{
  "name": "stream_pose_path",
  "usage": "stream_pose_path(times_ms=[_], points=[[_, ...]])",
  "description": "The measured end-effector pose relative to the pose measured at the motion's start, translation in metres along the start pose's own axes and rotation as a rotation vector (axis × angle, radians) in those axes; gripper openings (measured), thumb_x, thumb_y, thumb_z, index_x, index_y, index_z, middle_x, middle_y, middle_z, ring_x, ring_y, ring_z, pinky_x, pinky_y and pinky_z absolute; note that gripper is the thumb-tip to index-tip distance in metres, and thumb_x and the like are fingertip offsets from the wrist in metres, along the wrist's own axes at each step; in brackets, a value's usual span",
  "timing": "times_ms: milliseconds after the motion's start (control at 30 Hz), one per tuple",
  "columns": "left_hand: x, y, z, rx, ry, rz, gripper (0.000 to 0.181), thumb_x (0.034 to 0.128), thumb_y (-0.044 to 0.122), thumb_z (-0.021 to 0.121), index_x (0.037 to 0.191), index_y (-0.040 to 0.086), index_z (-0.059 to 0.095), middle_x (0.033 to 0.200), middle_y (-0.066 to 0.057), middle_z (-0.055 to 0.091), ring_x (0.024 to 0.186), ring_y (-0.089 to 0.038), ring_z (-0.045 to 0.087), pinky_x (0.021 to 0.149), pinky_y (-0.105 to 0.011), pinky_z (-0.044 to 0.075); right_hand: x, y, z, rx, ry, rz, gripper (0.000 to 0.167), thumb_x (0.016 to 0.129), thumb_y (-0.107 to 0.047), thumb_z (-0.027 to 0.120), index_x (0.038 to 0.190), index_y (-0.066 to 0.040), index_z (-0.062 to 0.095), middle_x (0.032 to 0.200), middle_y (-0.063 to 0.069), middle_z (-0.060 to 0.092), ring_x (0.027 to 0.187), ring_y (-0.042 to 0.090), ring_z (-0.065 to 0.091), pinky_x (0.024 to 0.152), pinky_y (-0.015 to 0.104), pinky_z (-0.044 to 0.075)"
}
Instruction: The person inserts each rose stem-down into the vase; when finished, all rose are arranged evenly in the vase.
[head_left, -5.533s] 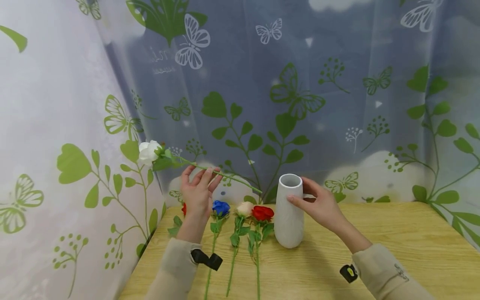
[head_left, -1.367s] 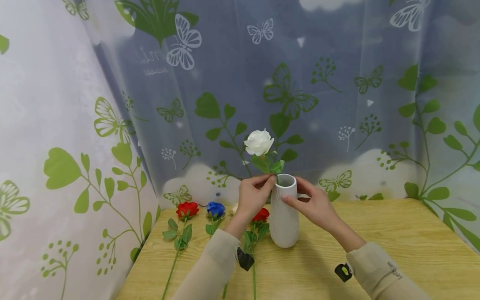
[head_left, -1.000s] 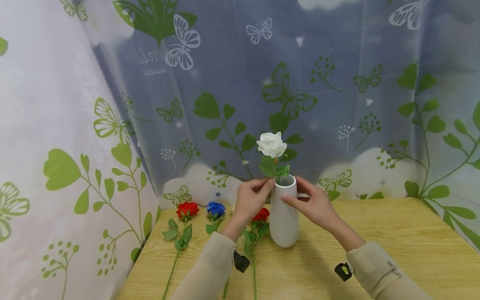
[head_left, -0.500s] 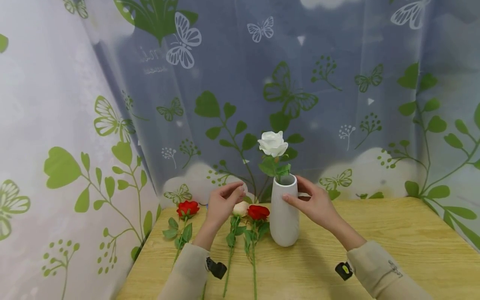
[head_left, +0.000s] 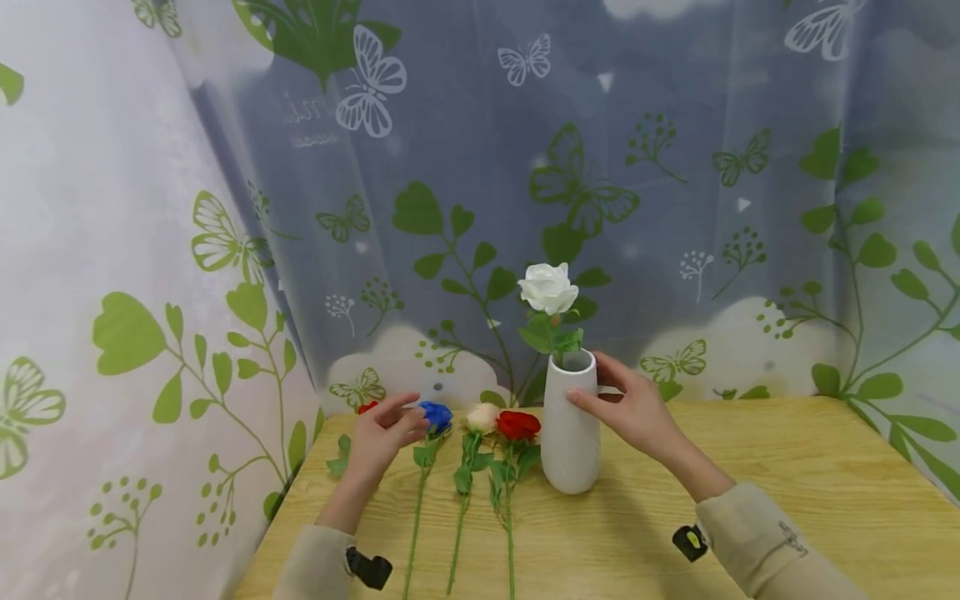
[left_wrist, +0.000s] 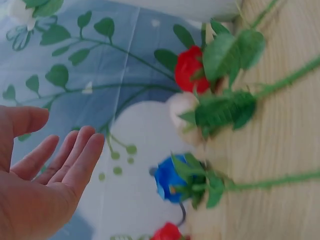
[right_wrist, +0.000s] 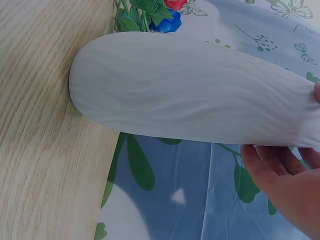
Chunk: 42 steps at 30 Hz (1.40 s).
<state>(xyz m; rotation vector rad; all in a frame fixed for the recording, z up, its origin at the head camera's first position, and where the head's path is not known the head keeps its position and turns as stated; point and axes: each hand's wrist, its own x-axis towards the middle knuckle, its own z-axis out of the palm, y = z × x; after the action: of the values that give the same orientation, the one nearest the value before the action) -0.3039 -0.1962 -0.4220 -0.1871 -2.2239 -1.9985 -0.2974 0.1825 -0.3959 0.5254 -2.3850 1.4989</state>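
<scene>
A tall white vase (head_left: 570, 433) stands upright on the table, and my right hand (head_left: 633, 408) grips its upper part between thumb and fingers. Out of its mouth rises a white rose (head_left: 549, 288), leaves just above the rim. My left hand (head_left: 381, 433) hovers over the left side of the row of roses, holding nothing, its fingers loosely extended in the left wrist view. Closest to it are a blue rose (head_left: 436, 416) and a red rose (head_left: 367, 407), which the hand partly hides. A cream rose (head_left: 482, 417) and another red rose (head_left: 518, 425) lie nearer the vase.
The rose stems run toward the front of the wooden table (head_left: 787, 500). Behind it hangs a curtain (head_left: 465, 108) printed with leaves and butterflies, which also covers the left side. The table's right part stretches beyond my right arm.
The white rose went from my left hand into the vase. My left hand let go and moved left over the lying roses. My right hand keeps its hold on the vase.
</scene>
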Motion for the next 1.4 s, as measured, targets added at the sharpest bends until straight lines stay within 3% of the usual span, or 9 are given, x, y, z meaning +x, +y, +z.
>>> stream_pose_path(times_ms=[300,733,933,1167,1400], points=[[-0.011,-0.016,-0.041,-0.032,-0.047,-0.051,0.049,0.1,0.003,0.07,0.146,-0.007,0.056,0.101,0.006,0.078,0.094,-0.012,0.077,0.088,-0.032,0.064,0.0,-0.001,0.0,-0.001,0.001,0.002,0.072,0.096,-0.029,0.08,0.157,-0.008,0.048,0.137,0.018,0.067,0.123,0.035,0.068,0.097,0.048,0.062],[-0.02,-0.049,-0.092,-0.026,-0.068,-0.21,0.06,0.1008,0.01,0.072,0.153,-0.004,0.047,0.104,0.0,0.08,0.098,-0.017,0.078,0.094,-0.039,0.063,0.0,-0.001,0.0,-0.005,-0.003,0.012,0.072,0.097,-0.03,0.08,0.157,-0.008,0.048,0.139,0.018,0.066,0.124,0.035,0.068,0.097,0.048,0.062],[-0.023,-0.062,-0.108,-0.02,-0.078,-0.257,0.064,0.1008,0.01,0.072,0.156,-0.005,0.043,0.116,-0.011,0.078,0.1,-0.017,0.077,0.095,-0.035,0.063,-0.001,-0.002,-0.001,-0.003,-0.008,0.017,0.072,0.097,-0.03,0.079,0.158,-0.008,0.047,0.14,0.019,0.066,0.125,0.037,0.067,0.098,0.049,0.061],[-0.024,-0.077,-0.121,-0.052,-0.074,-0.275,0.064,0.0991,0.006,0.073,0.154,-0.01,0.043,0.108,-0.01,0.08,0.097,-0.018,0.078,0.09,-0.036,0.064,-0.001,-0.002,-0.001,-0.006,-0.008,0.014,0.072,0.097,-0.029,0.079,0.158,-0.008,0.047,0.139,0.019,0.066,0.124,0.037,0.067,0.098,0.05,0.061],[-0.025,-0.088,-0.123,0.035,-0.075,-0.327,0.063,0.0994,0.006,0.072,0.152,-0.013,0.043,0.109,-0.015,0.079,0.091,-0.017,0.078,0.084,-0.034,0.065,0.0,-0.002,-0.001,-0.009,-0.006,0.01,0.071,0.097,-0.03,0.079,0.157,-0.008,0.048,0.138,0.018,0.067,0.124,0.036,0.067,0.098,0.048,0.062]])
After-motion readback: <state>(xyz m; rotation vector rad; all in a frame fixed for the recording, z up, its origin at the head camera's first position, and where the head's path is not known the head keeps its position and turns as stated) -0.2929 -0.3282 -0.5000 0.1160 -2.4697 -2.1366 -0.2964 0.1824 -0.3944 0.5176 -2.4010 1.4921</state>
